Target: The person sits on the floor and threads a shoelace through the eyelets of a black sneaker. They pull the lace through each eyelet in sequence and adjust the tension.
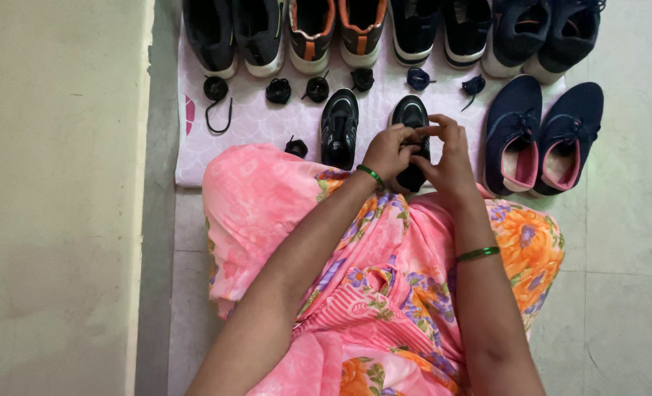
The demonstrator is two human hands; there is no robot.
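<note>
View: looking straight down at a person sitting on the floor, lap covered in pink cloth with orange and purple flowers, both bare forearms reaching forward.
Left hand: the left hand (389, 150), a green bangle at the wrist, is over a small black shoe; its grip is narrow, fingertips pinched on the shoe's black lace.
Right hand: the right hand (449, 155), a green bangle further up the forearm, meets the left one above the same shoe; its grip is also narrow, thumb and forefinger pinching the lace.
Black shoe in hand: the black shoe (412, 117) lies toe away from the person, just beyond the lap, on a pale pink mat; the hands hide its heel end.
Lace: only a short dark stretch shows between the fingers; I cannot tell how far it is threaded.
Second black shoe: its pair, the second black shoe (339, 128), stands just to the left, apart from the hands.
Mat: the pink mat (267, 125) has a scale pattern and lies on the tiled floor (627, 257).
Navy shoes: a pair of navy shoes (543, 136) with pink lining sits to the right, near the right hand.
Far row: a row of shoes (384, 29), dark, grey and orange-trimmed, lines the mat's far edge.
Lace bundles: small bundles of coiled laces (317, 89) lie between that row and the black pair.
Wall: a cream wall (54, 198) runs along the left.
</note>
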